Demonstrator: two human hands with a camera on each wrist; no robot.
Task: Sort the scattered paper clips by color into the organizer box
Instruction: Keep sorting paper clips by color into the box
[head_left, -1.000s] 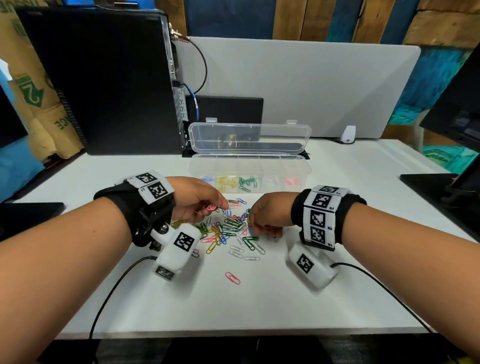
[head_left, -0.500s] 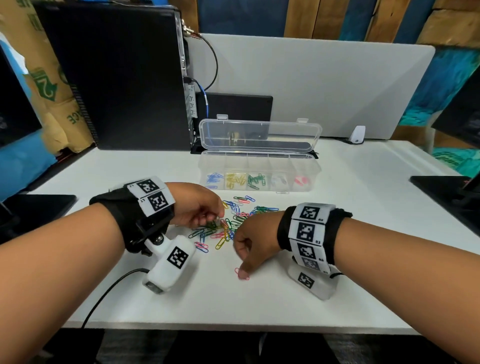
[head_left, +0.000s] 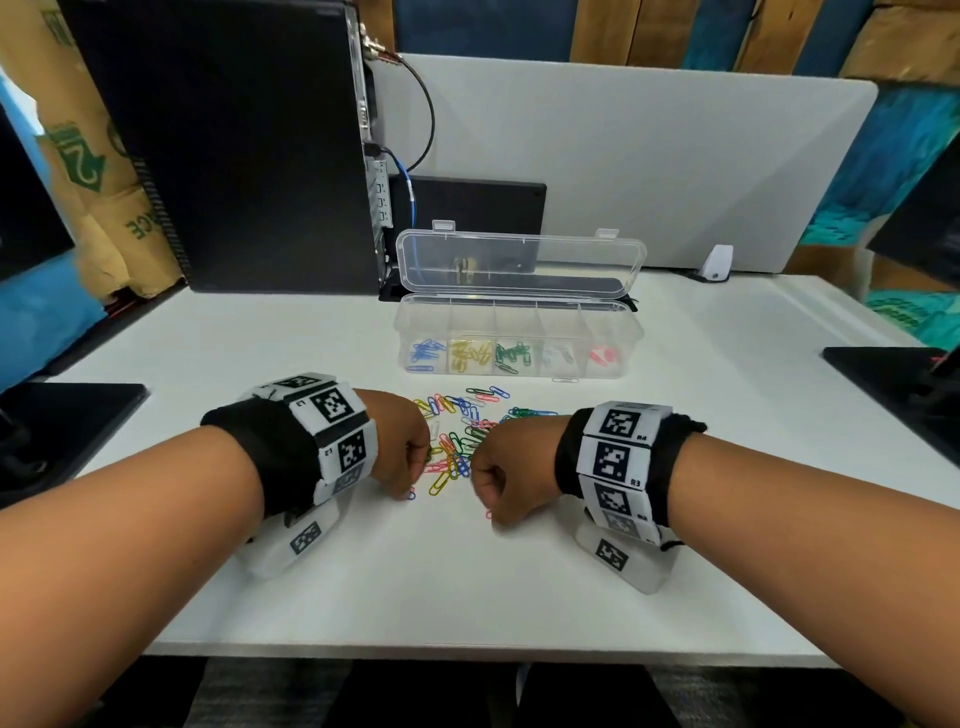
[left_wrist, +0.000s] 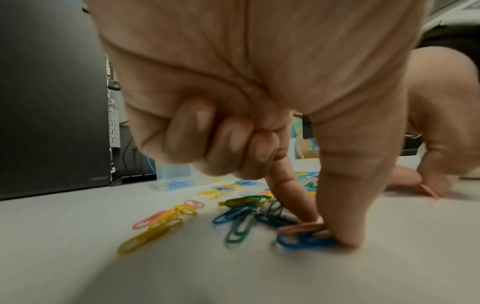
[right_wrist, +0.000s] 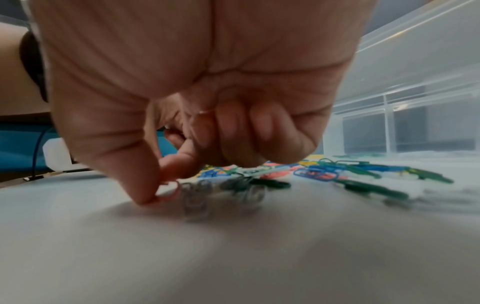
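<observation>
A pile of coloured paper clips (head_left: 462, 441) lies on the white table (head_left: 467, 582) between my hands. Behind it stands the clear organizer box (head_left: 519, 312) with its lid up; its compartments hold blue, yellow, green, white and pink clips. My left hand (head_left: 410, 491) is at the pile's near left edge. Its thumb and index finger (left_wrist: 327, 230) pinch a pink clip (left_wrist: 301, 228) lying on a blue clip (left_wrist: 298, 242), the other fingers curled. My right hand (head_left: 491, 514) pinches a lone pink clip (right_wrist: 170, 192) on the table between thumb and index finger (right_wrist: 158, 191).
A black computer tower (head_left: 234, 145) and a grey divider panel (head_left: 649, 156) stand behind the box. Flat black objects lie at the left (head_left: 67, 415) and right (head_left: 893, 374) table edges. A small white device (head_left: 719, 262) sits at the back right.
My right hand has drawn back from the pile to the lone pink clip nearer me and pinched it. My left hand has dropped to the pile's near left edge.
</observation>
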